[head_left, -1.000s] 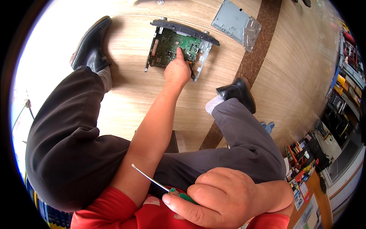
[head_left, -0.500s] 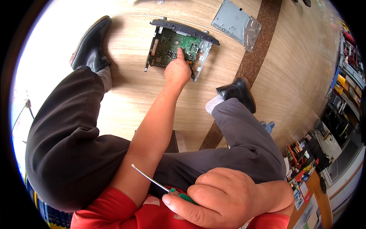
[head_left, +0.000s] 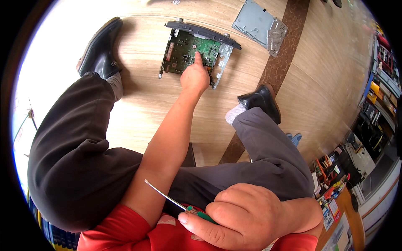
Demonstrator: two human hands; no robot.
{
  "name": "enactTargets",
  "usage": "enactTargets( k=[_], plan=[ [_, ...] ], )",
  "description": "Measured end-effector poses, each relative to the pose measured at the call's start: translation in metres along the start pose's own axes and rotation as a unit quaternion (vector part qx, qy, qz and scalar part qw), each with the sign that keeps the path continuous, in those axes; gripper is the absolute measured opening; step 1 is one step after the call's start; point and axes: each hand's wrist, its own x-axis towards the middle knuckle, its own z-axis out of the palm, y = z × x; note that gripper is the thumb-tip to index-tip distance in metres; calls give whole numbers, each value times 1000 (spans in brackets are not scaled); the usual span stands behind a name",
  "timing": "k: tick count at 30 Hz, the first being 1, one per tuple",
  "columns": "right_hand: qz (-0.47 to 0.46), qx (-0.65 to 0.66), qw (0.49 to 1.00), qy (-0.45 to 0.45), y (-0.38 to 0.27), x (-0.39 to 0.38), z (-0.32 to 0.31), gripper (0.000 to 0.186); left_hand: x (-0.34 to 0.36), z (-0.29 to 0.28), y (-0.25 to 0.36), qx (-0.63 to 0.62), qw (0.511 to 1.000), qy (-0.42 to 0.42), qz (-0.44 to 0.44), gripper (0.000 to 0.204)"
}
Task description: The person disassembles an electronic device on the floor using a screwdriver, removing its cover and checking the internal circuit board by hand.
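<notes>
Pale floor (head_left: 138,129) beneath the board (head_left: 183,45): left hand (head_left: 195,76), index outstretched, others curled, contents indeterminable, should touch lightly; right hand (head_left: 251,213), closed, grips the screwdriver (head_left: 191,209).

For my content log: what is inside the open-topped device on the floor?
The device holds a green circuit board dotted with small components. The left hand, index finger extended, covers part of the near side; whatever lies under that hand or beneath the board is hidden.

Seemingly a repair shop: opened electronic unit (head_left: 188,47), cluttered shelves (head_left: 387,83)
</notes>
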Motion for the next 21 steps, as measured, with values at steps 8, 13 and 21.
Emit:
enactTargets(
  k=[8,13,21],
  plan=[
    [9,-2,1000,-2,1,-1,1,32,1,4,3,-1,1000,-9,8,67],
    [1,-9,1000,4,1,0,2,30,0,2,0,-10,1000,-8,0,68],
    [3,-3,1000,-1,1,0,1,31,1,1,1,0,1000,-14,-8,69]
  ],
)
